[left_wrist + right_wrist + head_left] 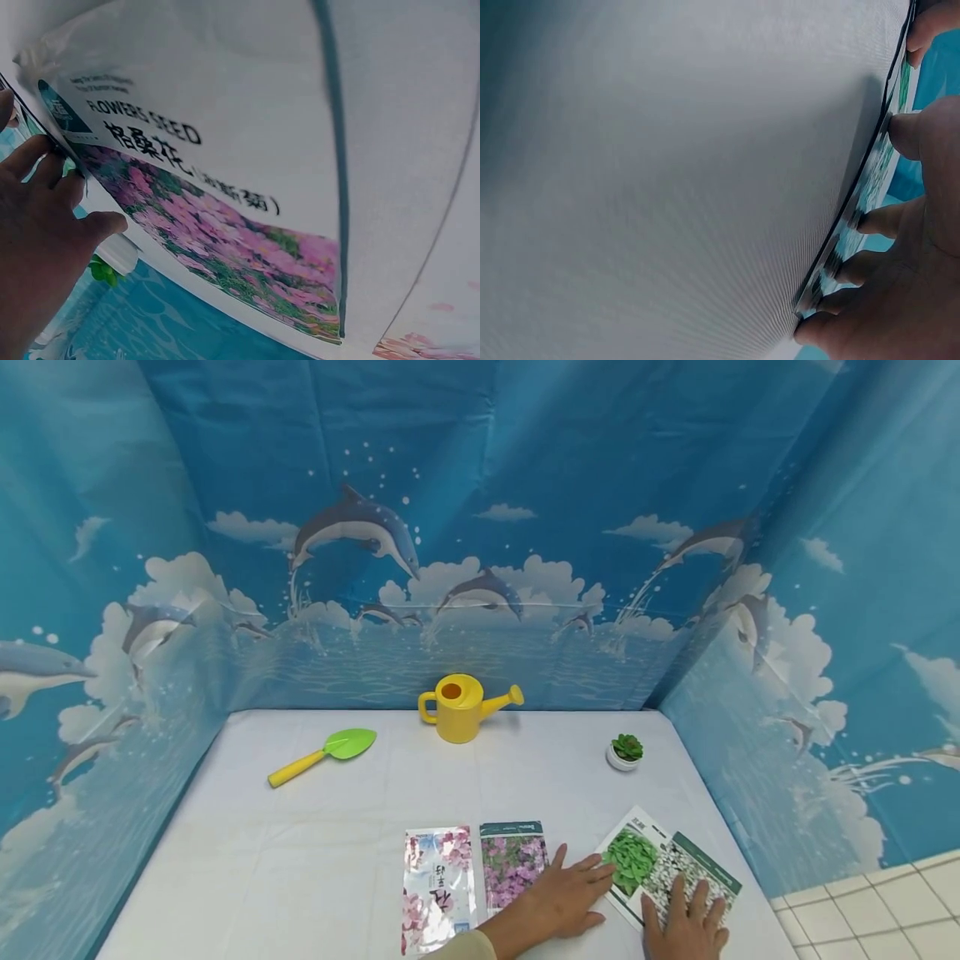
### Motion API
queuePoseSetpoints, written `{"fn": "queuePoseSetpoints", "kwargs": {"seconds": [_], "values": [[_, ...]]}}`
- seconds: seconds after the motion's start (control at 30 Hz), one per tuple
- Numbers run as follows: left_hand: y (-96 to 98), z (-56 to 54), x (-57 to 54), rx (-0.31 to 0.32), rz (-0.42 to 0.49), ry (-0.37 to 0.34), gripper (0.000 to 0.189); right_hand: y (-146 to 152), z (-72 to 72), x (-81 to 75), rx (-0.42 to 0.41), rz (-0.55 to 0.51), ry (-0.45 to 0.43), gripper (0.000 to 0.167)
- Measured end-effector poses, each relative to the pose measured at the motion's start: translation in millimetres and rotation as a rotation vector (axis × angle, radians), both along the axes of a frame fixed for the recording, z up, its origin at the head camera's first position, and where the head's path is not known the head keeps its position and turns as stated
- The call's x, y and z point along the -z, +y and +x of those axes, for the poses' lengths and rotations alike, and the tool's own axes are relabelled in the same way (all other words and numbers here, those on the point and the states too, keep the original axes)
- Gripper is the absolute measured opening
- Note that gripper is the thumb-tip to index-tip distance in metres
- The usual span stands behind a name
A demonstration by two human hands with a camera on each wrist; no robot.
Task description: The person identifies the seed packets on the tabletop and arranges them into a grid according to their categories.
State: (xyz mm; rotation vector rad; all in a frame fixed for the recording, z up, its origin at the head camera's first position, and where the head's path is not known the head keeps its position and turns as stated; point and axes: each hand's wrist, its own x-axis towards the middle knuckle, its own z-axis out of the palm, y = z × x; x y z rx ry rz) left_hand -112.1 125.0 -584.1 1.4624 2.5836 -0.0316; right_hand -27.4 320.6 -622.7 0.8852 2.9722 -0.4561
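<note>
In the head view my left hand (558,897) is spread, its fingertips at the left edge of a seed packet with green leaves (632,858). My right hand (684,927) rests fingers down on a white-flower seed packet (693,870), which overlaps the green one; both lie tilted on the table. Beside my left wrist is a pink-flower seed packet (512,864), partly covered by the arm. It fills much of the left wrist view, with FLOWERS SEED printed on it. Left of it lies a pale packet with pink blossoms (438,889).
A yellow watering can (459,710) stands at the back of the white table (300,877). A green trowel with a yellow handle (322,756) lies at the back left. A small potted succulent (625,752) stands at the back right. Dolphin-print curtains (480,527) enclose the sides and back.
</note>
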Motion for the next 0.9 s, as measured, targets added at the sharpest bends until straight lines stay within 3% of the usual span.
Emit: {"fn": "queuePoseSetpoints", "kwargs": {"seconds": [0.9], "values": [[-5.0,-9.5,-1.1,-0.053,-0.006,-0.005,0.063,-3,0.8,-1.4,-0.01,0.047,0.027,0.074]]}}
